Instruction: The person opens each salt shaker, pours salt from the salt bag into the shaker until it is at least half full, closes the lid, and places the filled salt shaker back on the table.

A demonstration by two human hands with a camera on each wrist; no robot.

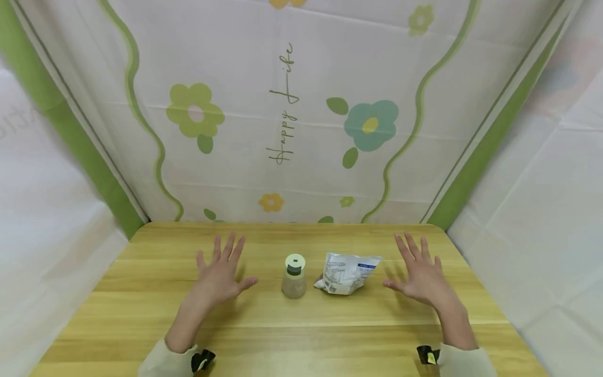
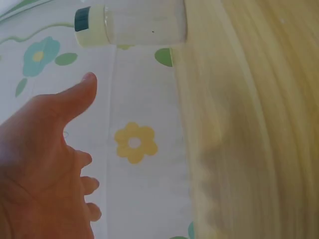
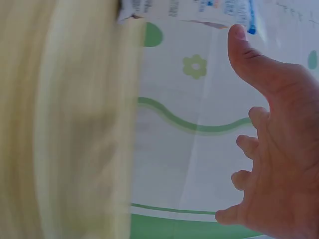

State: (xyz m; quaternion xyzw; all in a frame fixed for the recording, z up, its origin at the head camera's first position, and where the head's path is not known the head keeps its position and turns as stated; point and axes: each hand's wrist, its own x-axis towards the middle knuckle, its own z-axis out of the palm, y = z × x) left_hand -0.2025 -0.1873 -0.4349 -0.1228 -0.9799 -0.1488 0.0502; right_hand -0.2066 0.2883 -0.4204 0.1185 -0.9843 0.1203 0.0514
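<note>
A clear jar (image 1: 294,285) with a pale yellow-green lid and a dark flap stands upright near the middle of the table. Just right of it sits a crumpled white packet (image 1: 346,275) with small print and a blue band. My left hand (image 1: 219,280) hovers left of the jar, fingers spread and holding nothing. To the packet's right is my right hand (image 1: 421,277), also spread, touching nothing. The left wrist view shows the jar (image 2: 144,25) beyond the thumb. In the right wrist view the packet (image 3: 189,10) is cut off by the top edge.
The wooden table (image 1: 301,340) ends at a white curtain (image 1: 311,188) printed with flowers and lettering. White cloth panels with green borders (image 1: 471,193) flank the table on both sides. A black strap piece (image 1: 202,360) shows at the left cuff.
</note>
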